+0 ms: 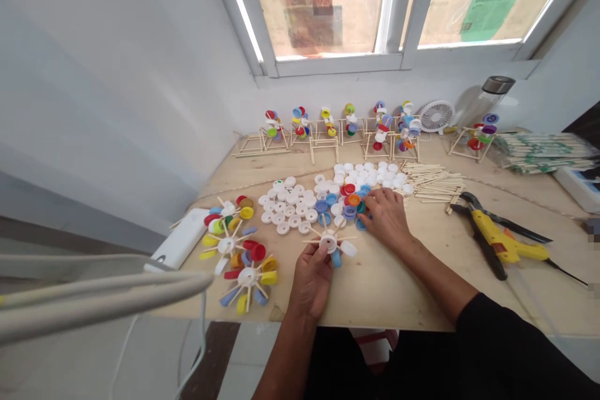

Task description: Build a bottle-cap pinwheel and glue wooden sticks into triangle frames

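Note:
Near the table's front edge, my left hand [313,281] grips a small wheel [328,242] made of a white bottle cap hub with wooden sticks pointing outward. A white cap [348,248] and a light blue cap [336,258] sit on two of its sticks; other sticks are bare. My right hand [387,219] reaches into the pile of coloured caps [349,212], its fingertips at the blue and teal ones. Whether those fingers pinch a cap cannot be made out. Left of my hands lie wheels with coloured caps [247,277] on their sticks.
White caps [288,205] and loose sticks [434,182] lie mid-table. Stick frames with cap wheels [328,128] line the wall. At right are a yellow glue gun [506,237], black-handled pliers [482,244] and bagged sticks [544,150]. A white cable [107,303] crosses the left foreground.

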Demonstrator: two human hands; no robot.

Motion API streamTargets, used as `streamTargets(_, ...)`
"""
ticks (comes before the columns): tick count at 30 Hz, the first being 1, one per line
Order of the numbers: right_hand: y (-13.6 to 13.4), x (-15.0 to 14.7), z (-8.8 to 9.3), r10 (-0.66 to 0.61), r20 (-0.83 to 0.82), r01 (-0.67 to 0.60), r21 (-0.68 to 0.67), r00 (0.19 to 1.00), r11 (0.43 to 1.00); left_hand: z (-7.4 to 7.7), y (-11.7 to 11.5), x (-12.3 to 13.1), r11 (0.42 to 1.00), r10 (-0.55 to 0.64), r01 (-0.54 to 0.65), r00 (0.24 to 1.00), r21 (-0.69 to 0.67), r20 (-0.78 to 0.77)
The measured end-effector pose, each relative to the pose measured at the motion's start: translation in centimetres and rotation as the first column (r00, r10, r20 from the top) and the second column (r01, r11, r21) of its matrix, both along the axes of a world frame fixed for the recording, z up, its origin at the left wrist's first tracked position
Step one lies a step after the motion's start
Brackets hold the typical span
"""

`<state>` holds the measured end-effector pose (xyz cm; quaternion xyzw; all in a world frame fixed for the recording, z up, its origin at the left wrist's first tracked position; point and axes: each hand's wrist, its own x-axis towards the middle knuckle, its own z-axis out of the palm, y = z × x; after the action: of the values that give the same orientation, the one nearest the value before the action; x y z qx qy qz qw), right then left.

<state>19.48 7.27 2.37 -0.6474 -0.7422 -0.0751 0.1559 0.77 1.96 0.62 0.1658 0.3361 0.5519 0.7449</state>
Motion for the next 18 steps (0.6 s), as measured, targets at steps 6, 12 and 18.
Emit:
streamTargets(6, 0.5, -0.3, -0.2, 0.005, -0.016, -0.005, 0.012, 1.000, 1.000, 0.0, 0.0, 0.0, 1.000, -0.002, 0.002, 1.000, 0.006, 0.004)
streamTargets(12, -1.2, 0.6, 0.2, -0.010, -0.091, 0.014, 0.046, 0.996, 0.999, -0.2, 0.0, 0.0, 1.000, 0.004, -0.004, 1.000, 0.015, -0.005)
streamTargets(18, -5.0, 1.3, -0.9, 0.031, -0.235, -0.030, 0.009, 0.972, 1.000, -0.1, 0.0, 0.1, 1.000, -0.005, 0.005, 1.000, 0.005, -0.009)
